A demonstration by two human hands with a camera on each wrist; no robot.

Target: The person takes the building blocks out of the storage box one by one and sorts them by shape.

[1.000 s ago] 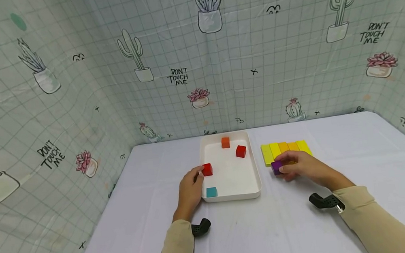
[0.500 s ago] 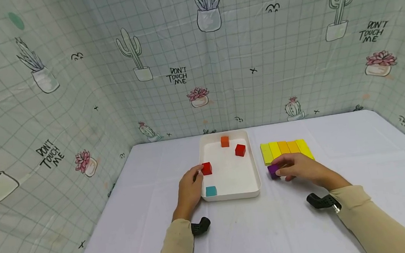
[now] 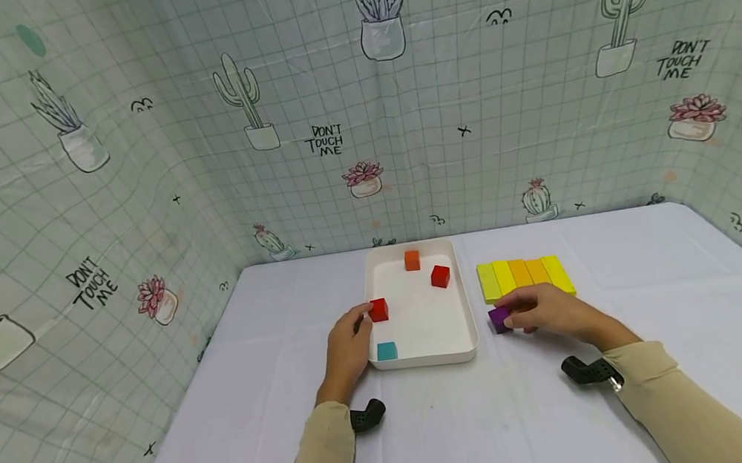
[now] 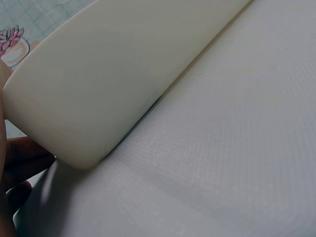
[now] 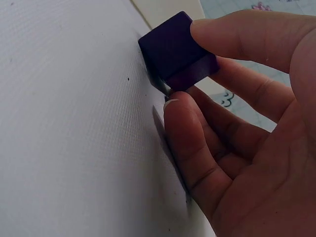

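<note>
In the head view my left hand is at the left side of a shallow white tray, gripping its wall. A fingertip overlaps a red cube inside. The left wrist view shows the tray's outer wall, with fingers at its corner. Right of the tray, my right hand pinches a purple cube between thumb and fingers. Close up, the purple cube appears tilted, low over the white cloth.
The tray also holds an orange cube, a second red cube and a teal cube. Behind my right hand lies a row of several yellow and orange blocks. A patterned cloth backdrop rises behind the table.
My right hand has carried the purple cube a little left and toward me, away from the yellow row. The left hand and the tray have stayed in place.
</note>
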